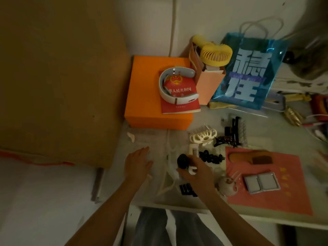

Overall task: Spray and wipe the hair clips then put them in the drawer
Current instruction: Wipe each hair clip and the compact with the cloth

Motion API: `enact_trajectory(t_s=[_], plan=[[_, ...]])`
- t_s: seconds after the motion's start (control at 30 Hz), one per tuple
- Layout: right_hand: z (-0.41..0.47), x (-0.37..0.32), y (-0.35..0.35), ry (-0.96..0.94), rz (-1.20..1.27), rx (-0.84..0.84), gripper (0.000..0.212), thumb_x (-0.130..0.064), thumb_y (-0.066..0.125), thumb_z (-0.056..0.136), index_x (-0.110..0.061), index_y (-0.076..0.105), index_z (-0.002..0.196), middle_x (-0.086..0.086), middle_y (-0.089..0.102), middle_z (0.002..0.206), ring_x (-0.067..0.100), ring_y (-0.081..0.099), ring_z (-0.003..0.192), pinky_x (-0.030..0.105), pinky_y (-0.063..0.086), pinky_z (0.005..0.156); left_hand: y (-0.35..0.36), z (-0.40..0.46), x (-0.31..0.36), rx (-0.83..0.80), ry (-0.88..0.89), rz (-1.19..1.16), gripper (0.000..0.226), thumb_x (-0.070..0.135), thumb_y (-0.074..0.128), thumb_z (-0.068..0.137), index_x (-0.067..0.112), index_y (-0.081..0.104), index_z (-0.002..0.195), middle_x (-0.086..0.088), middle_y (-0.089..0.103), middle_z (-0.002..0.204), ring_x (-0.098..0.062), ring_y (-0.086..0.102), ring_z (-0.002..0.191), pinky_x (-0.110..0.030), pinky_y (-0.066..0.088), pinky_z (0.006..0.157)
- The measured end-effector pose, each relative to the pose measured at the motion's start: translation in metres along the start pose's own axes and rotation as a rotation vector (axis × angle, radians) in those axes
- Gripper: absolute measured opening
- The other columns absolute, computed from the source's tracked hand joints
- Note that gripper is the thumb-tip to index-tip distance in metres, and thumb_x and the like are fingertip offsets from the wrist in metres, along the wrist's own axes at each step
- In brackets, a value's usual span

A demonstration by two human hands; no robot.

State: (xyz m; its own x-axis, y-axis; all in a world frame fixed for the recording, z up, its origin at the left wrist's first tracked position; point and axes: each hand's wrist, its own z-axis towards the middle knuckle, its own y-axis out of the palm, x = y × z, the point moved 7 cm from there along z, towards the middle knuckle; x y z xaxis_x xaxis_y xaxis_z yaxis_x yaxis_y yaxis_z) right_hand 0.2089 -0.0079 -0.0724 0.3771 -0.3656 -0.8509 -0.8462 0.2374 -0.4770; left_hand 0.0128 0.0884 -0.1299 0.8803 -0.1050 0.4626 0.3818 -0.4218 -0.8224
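The light was dim and the right edge of the view smeared, so the clutter at far right could not be made out. What the right hand (197, 172) held was only partly shown: its fingers curled round a dark rounded thing (182, 161) with a white part under it, perhaps a spray head, though that could not be told. The hand also covered part of the black clips (187, 189) by the table's near edge. The left hand (137, 166) lay open, fingers spread, on the bare table (152, 139) to the left.

The open room lay on that left side, between the orange box (149, 96) and the near edge; beyond it the table ended against a brown board (58, 82).

The hair clips lay on the table in a loose group just beyond the right hand: a cream claw clip (203, 136), a black beaded clip (211, 157), a dark claw clip (225, 141) and long black clips (234, 126). To their right a pink sheet (276, 196) bore a comb (252, 157) and a silver case (261, 182). Behind stood a blue bag (248, 75) and a yellow fan (215, 54); a red book (181, 98) with a white neckband (170, 93) lay on the box.
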Motion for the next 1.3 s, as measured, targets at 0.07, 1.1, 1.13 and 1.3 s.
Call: enact_trajectory(t_s=[0.07,1.1,1.13,1.3], plan=[[-0.001,-0.001,0.005,0.021,-0.002,0.027,0.037,-0.015,0.079,0.077,-0.032,0.054,0.097,-0.029,0.053,0.091,-0.021,0.053,0.087,-0.002,0.038,0.076,0.0,0.007,-0.003,-0.018,0.026,-0.046,0.053,0.028,0.062,0.092,0.014,0.045,0.14,-0.008,0.049,0.142,-0.023,0.048,0.127,-0.033,0.034,0.107],[0.02,-0.098,-0.027,-0.163,-0.013,0.114,0.033,-0.02,0.076,0.08,-0.033,0.058,0.104,-0.01,0.063,0.1,-0.002,0.058,0.091,0.008,0.043,0.075,-0.164,0.016,0.1,0.236,0.274,-0.903,0.018,0.04,0.078,0.072,0.038,0.07,0.088,0.018,0.071,0.09,0.001,0.065,0.09,-0.009,0.048,0.067],[0.021,-0.104,-0.031,-0.173,0.003,0.118,0.033,-0.021,0.076,0.08,-0.034,0.058,0.105,-0.009,0.063,0.101,-0.003,0.058,0.092,0.008,0.044,0.075,-0.173,0.013,0.108,0.238,0.314,-0.916,0.013,0.031,0.077,0.077,0.038,0.072,0.087,0.017,0.072,0.09,-0.001,0.066,0.09,-0.009,0.048,0.068],[0.025,-0.132,-0.053,-0.232,0.053,0.152,0.029,-0.023,0.075,0.081,-0.031,0.063,0.106,-0.01,0.068,0.099,0.0,0.061,0.088,0.018,0.05,0.074,-0.21,0.003,0.141,0.201,0.39,-0.932,0.012,0.032,0.07,0.081,0.039,0.069,0.09,0.025,0.071,0.09,0.006,0.064,0.091,-0.005,0.046,0.067]])
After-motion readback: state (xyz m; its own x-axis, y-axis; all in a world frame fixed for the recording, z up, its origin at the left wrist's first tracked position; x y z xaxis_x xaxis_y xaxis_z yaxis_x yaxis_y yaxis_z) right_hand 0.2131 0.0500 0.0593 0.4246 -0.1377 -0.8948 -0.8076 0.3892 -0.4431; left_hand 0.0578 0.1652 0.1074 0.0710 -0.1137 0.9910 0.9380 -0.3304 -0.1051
